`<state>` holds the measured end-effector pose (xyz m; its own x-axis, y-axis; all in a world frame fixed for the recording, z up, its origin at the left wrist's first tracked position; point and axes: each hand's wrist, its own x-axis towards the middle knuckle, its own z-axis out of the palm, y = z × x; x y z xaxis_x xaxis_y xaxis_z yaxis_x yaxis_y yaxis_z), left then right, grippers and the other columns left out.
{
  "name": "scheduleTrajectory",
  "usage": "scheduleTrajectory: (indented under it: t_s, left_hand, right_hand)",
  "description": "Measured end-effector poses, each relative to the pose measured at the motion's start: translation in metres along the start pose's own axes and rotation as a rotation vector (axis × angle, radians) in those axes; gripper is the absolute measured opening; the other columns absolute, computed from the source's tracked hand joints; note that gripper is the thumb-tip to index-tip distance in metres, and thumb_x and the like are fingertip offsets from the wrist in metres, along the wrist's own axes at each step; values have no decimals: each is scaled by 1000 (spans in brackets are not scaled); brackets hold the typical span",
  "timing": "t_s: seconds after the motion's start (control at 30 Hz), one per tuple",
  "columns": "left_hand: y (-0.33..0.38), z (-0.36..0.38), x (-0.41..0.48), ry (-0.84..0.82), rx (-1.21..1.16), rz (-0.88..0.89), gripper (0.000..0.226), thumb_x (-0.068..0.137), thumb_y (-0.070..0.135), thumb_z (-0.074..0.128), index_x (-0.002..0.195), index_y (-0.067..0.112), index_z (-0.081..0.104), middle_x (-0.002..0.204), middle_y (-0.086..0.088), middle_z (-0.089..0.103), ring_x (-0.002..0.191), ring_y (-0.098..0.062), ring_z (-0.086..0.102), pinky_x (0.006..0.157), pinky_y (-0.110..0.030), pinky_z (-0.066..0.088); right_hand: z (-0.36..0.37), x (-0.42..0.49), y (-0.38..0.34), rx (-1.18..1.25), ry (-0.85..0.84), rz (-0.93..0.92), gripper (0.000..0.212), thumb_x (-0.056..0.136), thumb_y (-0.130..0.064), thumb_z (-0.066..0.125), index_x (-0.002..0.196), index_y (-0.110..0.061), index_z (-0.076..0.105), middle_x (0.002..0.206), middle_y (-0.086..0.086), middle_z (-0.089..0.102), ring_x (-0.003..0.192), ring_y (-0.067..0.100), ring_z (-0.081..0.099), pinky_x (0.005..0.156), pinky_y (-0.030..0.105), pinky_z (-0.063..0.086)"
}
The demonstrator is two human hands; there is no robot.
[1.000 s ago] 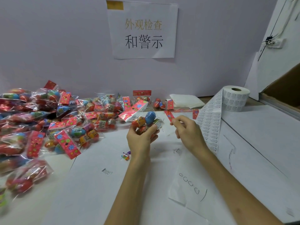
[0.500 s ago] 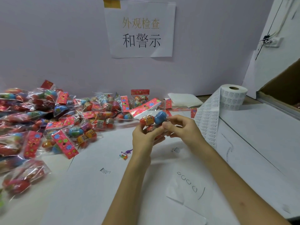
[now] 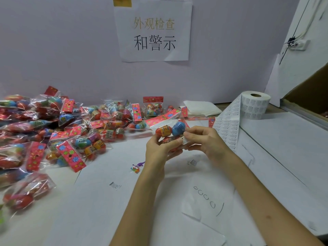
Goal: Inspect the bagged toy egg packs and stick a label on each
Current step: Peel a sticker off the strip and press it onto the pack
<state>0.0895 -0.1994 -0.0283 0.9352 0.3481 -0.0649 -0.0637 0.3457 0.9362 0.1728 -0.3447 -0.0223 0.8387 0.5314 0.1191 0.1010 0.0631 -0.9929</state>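
Note:
My left hand [image 3: 159, 150] grips a clear bagged egg pack [image 3: 171, 130] above the table; an orange egg and a blue egg show on top, with a red flowered header card behind. My right hand [image 3: 204, 139] is against the pack's right side, its thumb and fingers pinching a small white label [image 3: 183, 139] onto the bag. A roll of white labels [image 3: 255, 107] stands at the right, its printed strip [image 3: 228, 126] hanging down just behind my right hand.
A large heap of bagged egg packs [image 3: 71, 132] covers the left and back of the white paper-covered table [image 3: 124, 210]. A small loose toy piece [image 3: 136, 167] lies near my left wrist. Folded white sheets [image 3: 200, 107] lie at the back, a cardboard box [image 3: 312, 93] at far right.
My right hand came from the label strip over to the pack with a label and now presses it on the bag. The pack has lifted slightly in my left hand.

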Motion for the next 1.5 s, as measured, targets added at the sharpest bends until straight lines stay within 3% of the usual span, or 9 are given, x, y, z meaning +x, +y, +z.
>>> scheduleTrajectory:
  t_s: [0.23, 0.33, 0.63, 0.8, 0.93, 1.03, 1.17, 1.37, 1.5]
  left_hand:
    - [-1, -3, 0, 8, -80, -12, 48, 85, 0, 77, 130, 8, 61, 115, -19, 74, 94, -34, 77, 79, -34, 64]
    - [-1, -3, -2, -21, -86, -7, 50, 84, 7, 80, 131, 9, 60, 115, -16, 75, 97, -32, 76, 81, -33, 63]
    - [-2, -1, -2, -58, -62, -41, 57, 78, -3, 83, 129, 1, 60, 110, -19, 76, 96, -30, 77, 81, -33, 62]
    - [-2, -1, -1, -79, -93, -63, 56, 81, -11, 75, 133, -1, 57, 115, -20, 74, 91, -24, 77, 82, -34, 63]
    - [-4, 1, 0, -39, -21, -11, 59, 79, -12, 77, 132, 3, 57, 115, -21, 73, 92, -27, 77, 87, -38, 63]
    - [-4, 2, -1, -56, 12, 9, 58, 80, -1, 82, 133, 8, 59, 115, -18, 74, 97, -30, 76, 90, -41, 62]
    - [-4, 1, -1, 0, 22, 1, 51, 84, 21, 83, 130, 12, 64, 112, -15, 75, 95, -30, 77, 88, -41, 63]
    - [-4, 2, 2, 96, 119, 3, 41, 85, 16, 82, 123, 12, 66, 112, -14, 74, 95, -30, 76, 70, -28, 63]
    - [-5, 0, 4, 135, 118, 4, 41, 83, 16, 84, 121, 12, 66, 113, -14, 74, 95, -31, 76, 67, -27, 63]
  right_hand:
    - [-2, 0, 0, -31, -16, 15, 22, 90, -35, 69, 100, -16, 76, 90, 7, 76, 83, 24, 73, 75, 28, 58]
    - [1, -1, 2, -149, 23, -64, 30, 78, -43, 76, 100, -23, 77, 91, 3, 77, 84, 24, 74, 80, 31, 61]
    - [-4, -1, 2, -102, -19, -57, 21, 73, -42, 80, 83, -24, 82, 81, 6, 76, 76, 18, 71, 77, 29, 60]
    - [-9, 2, 1, 6, 17, 30, 20, 95, -24, 67, 91, -9, 79, 83, 12, 76, 73, 19, 72, 72, 28, 56]
    - [-2, 0, 1, -110, 44, -25, 31, 82, -43, 74, 92, -14, 77, 83, 4, 76, 76, 20, 73, 74, 29, 60]
    - [0, 0, 3, -178, 74, -90, 12, 86, -29, 79, 88, -18, 77, 78, 0, 75, 72, 16, 72, 77, 34, 62]
    - [-2, 0, 3, -180, 62, -116, 5, 89, -21, 77, 86, -18, 77, 81, 3, 76, 76, 19, 72, 81, 39, 61]
    - [-1, 2, 5, -225, 38, -129, 12, 90, -11, 74, 78, -11, 75, 78, 13, 73, 75, 32, 70, 85, 54, 58]
    - [0, 3, 9, -253, 43, -140, 13, 94, -18, 72, 84, -11, 75, 80, 10, 74, 78, 33, 71, 82, 50, 59]
